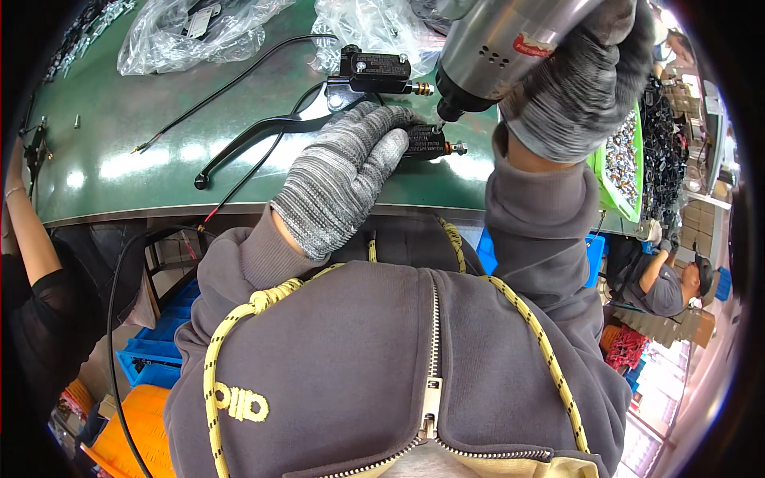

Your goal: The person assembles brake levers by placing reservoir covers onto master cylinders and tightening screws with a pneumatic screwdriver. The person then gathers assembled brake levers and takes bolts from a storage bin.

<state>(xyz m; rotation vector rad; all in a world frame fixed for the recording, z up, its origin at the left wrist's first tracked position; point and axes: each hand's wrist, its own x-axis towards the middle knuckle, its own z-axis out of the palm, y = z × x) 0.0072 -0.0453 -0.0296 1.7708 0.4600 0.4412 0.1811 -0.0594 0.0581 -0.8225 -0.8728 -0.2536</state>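
Observation:
My gloved left hand (339, 175) grips a black brake master cylinder (428, 143) near the table's front edge, fingers and thumb together and covering its left part. A silver power screwdriver (498, 68) is held at a slant in my gloved right hand (570, 99), whose fingers are partly hidden behind the tool. The screwdriver's tip meets a screw on the top of the held cylinder. Just beyond lies a second brake master cylinder (381, 72), with a silver bracket and a long black lever (247, 143) reaching left past my left hand.
Black cables (215, 95) cross the green table (103, 175). Clear plastic bags (199, 36) lie at the back, loose screws at the far left. A green bin (633, 175) of small metal parts stands right. Another person's arm (32, 223) is at left; a seated person (669, 279) is farther right.

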